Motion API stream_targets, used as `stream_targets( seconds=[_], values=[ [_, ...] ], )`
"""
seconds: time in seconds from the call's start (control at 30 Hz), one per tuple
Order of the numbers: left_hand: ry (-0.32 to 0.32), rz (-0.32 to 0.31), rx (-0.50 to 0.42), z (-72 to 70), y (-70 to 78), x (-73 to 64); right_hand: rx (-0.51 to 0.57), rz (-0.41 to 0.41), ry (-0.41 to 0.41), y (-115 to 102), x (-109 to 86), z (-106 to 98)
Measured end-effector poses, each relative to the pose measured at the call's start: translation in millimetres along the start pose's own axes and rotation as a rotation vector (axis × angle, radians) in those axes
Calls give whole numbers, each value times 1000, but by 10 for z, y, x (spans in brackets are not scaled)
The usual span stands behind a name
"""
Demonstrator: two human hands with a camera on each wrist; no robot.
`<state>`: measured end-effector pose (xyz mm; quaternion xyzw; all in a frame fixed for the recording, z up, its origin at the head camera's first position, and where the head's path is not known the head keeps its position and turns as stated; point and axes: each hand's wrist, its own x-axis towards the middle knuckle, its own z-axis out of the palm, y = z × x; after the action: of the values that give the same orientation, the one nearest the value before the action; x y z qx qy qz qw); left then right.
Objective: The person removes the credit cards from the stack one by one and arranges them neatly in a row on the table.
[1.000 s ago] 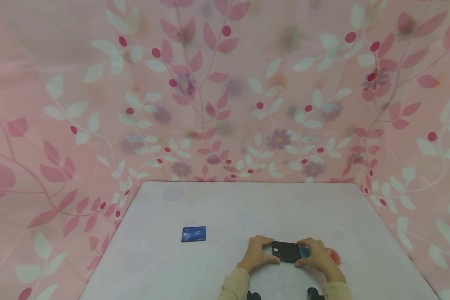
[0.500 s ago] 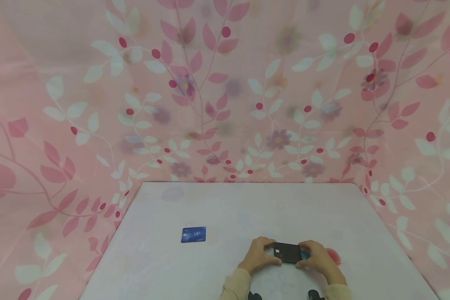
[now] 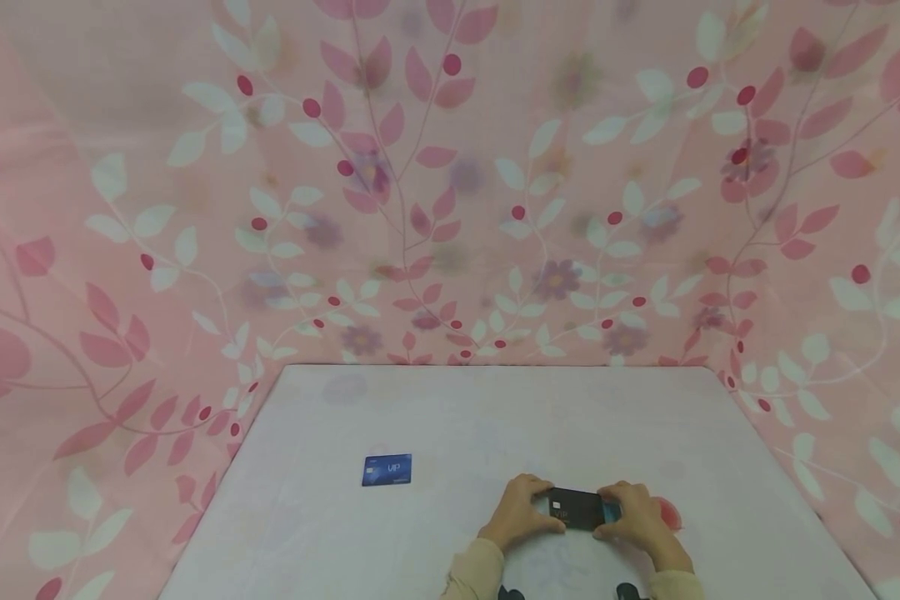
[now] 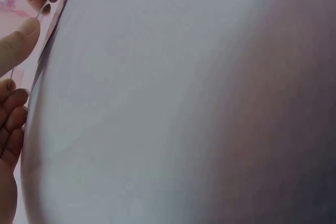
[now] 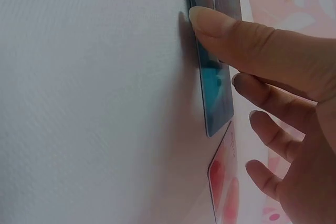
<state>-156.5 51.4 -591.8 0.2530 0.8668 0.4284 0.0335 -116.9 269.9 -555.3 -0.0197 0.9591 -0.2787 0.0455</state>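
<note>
Head view: black card [image 3: 576, 509] between hands [image 3: 516, 510] [image 3: 637, 515]

On the tabletop [image 3: 495, 417], a lone card [image 3: 387, 470] lies to the left, well apart from the rest. Right of it, nearer the front, an upper card [image 3: 576, 510] sits between the left hand [image 3: 521, 508] and right hand [image 3: 636, 518] — a lower card [image 5: 216, 98] juts from beneath its right end. Farther right, partly behind the right hand, lies another card [image 3: 669, 513] — backdrop [image 3: 450, 208] behind everything.
</note>
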Motion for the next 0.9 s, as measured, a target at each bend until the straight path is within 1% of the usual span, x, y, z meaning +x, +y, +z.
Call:
stream_targets(
  seconds=[0.13, 0.27, 0.43, 0.63, 0.9],
  values=[
    [-8, -3, 7, 2, 5, 3, -12, 8, 1, 12, -5, 8],
    [-4, 8, 13, 21, 2, 5, -35, 18, -2, 29, -4, 13],
    [16, 29, 15, 56, 4, 9, -47, 16, 13, 41, -6, 7],
    [34, 57, 54, 78, 10, 12, -42, 18, 16, 57, -14, 5],
    [26, 34, 67, 107, 4, 3, -49, 23, -4, 76, -11, 5]
  ],
)
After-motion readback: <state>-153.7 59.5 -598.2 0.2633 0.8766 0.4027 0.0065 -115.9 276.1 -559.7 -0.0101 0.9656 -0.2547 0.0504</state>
